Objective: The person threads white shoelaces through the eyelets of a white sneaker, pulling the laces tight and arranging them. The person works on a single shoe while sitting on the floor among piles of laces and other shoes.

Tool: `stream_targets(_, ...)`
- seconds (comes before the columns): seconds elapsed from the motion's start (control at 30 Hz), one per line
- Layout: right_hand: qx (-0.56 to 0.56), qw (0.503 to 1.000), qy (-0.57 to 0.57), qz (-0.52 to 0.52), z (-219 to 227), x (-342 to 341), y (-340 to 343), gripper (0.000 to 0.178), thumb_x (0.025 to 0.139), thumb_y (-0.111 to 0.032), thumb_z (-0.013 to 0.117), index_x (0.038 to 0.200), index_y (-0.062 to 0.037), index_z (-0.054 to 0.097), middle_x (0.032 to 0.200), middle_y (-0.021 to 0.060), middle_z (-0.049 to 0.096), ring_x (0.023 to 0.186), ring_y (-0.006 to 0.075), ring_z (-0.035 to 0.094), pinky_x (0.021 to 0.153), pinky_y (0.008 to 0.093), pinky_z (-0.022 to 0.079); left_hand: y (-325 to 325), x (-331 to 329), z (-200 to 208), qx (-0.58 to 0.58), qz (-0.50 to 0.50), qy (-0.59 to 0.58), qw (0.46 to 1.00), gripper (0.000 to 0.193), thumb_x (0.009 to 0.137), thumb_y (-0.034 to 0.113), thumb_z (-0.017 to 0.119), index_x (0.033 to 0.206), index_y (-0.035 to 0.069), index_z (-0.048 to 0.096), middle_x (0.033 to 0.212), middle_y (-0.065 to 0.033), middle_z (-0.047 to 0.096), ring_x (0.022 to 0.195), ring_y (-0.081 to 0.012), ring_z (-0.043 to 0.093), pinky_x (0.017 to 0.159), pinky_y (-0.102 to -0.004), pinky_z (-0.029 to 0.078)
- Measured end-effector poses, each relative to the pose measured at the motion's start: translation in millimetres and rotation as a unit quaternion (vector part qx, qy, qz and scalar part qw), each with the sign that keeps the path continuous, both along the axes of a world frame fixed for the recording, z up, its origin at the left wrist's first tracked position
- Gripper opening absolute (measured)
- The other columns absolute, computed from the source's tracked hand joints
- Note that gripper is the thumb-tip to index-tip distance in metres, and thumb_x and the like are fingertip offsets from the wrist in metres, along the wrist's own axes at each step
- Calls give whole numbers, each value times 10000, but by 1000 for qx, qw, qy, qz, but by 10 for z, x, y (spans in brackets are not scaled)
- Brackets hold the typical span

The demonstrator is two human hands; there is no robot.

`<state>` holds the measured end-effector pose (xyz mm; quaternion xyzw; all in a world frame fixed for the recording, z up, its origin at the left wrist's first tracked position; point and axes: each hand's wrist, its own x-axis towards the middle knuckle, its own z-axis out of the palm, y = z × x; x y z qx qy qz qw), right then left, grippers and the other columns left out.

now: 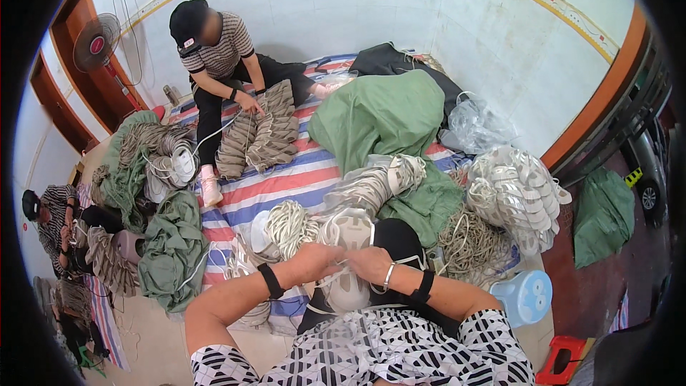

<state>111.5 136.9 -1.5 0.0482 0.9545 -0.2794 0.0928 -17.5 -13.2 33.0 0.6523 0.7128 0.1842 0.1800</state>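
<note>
A pale beige-and-white shoe upper lies across my lap, with another upper just beyond it. Over these, my left hand and my right hand come close together, fingers bent and pinched. Whatever thin thing is between the fingertips is too small to make out. A bundle of cream shoelaces rests just beyond my left hand. Further off, a row of stacked uppers runs away from me. To the right of my right hand sits a heap of tan laces.
A striped sheet covers the floor. Across it, a co-worker handles brown uppers; another person sits far left. Green cloth, bagged uppers, a blue-and-white stool and a fan stand around.
</note>
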Motion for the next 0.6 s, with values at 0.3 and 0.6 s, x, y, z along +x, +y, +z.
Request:
stream_targets(0.3, -191, 965, -42, 177, 181, -480, 166, 228, 838, -198, 502, 814, -14, 633, 531, 110, 606, 438, 230, 597, 473, 334, 492, -222, -35, -217, 94, -13, 36, 995, 283, 797, 247, 662, 978, 70, 537, 728, -139, 585, 706, -351, 596, 623, -443, 469)
stream_targets(0.6, -154, 950, -194, 189, 128, -599, 277, 137, 822, -173, 622, 794, -45, 661, 504, 27, 563, 365, 89, 482, 356, 244, 377, -143, 12, -444, 228, -17, -27, 973, 193, 767, 209, 635, 805, 47, 538, 622, -160, 557, 599, -370, 576, 539, -455, 448)
